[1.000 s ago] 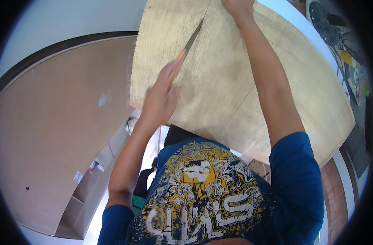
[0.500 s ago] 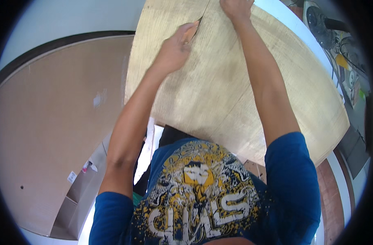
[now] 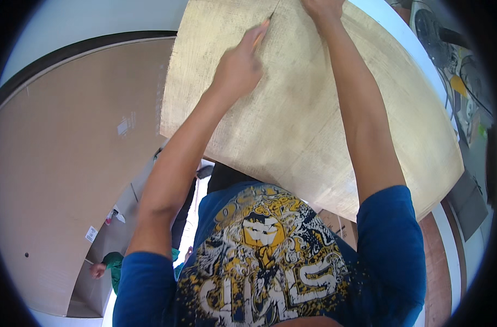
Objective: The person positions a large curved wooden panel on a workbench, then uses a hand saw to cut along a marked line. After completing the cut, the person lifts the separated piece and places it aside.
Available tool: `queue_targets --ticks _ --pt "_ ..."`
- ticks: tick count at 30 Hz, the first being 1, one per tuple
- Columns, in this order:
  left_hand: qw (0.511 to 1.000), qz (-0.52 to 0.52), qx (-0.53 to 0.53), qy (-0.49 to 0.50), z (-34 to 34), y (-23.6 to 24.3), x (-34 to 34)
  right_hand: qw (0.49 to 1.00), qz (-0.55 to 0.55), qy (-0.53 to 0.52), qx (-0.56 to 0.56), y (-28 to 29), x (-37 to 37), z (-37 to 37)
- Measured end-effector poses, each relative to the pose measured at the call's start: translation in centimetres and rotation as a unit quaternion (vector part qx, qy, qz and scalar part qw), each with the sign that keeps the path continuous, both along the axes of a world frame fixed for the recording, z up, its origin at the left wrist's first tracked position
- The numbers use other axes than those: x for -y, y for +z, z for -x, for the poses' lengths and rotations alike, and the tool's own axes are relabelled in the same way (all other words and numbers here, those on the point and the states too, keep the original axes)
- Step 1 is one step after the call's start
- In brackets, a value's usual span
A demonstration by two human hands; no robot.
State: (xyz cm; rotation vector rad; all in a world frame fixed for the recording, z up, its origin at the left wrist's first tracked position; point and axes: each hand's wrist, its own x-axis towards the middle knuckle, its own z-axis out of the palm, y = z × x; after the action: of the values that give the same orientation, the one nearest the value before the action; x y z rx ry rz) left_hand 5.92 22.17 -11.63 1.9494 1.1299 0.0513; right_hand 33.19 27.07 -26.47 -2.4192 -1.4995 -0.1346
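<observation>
A large pale wood-grained board (image 3: 303,109) lies in front of me, with a thin dark seam running up toward its far side. My left hand (image 3: 237,71) is closed around a slim orange-handled tool with a thin dark blade (image 3: 263,30). Its tip points away from me and sits at the seam; blur hides its exact kind. My right hand (image 3: 324,10) is over the far part of the board, right of the tool. The picture's top edge cuts off its fingers, so what they do is hidden.
A big brown panel (image 3: 68,152) with a dark rim stands at the left. Another person's hand (image 3: 98,271) in a green sleeve shows at the lower left. On the right are a dark fan (image 3: 434,41), cables and clutter. A cardboard box (image 3: 338,226) sits below the board's near edge.
My left hand has turned and shifted slightly, so the tool now shows narrower, edge-on. My right hand moved a little right and farther away. The green-sleeved person's hand has come into view.
</observation>
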Motion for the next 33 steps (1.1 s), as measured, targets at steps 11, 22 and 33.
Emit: queue_targets --ticks 11,22,33 --pt "0.996 0.062 -0.061 -0.007 10.5 15.8 7.9 0.999 0.007 -0.039 -0.038 1.7 0.0 -1.6" --pt "0.999 0.028 0.013 0.028 -1.2 -2.6 -0.6 0.998 0.031 -0.021 -0.044 0.2 -0.4 0.0" --pt "0.988 0.137 -0.056 0.051 10.6 16.4 7.5 0.999 -0.001 -0.035 -0.034 -0.1 0.2 -0.8"
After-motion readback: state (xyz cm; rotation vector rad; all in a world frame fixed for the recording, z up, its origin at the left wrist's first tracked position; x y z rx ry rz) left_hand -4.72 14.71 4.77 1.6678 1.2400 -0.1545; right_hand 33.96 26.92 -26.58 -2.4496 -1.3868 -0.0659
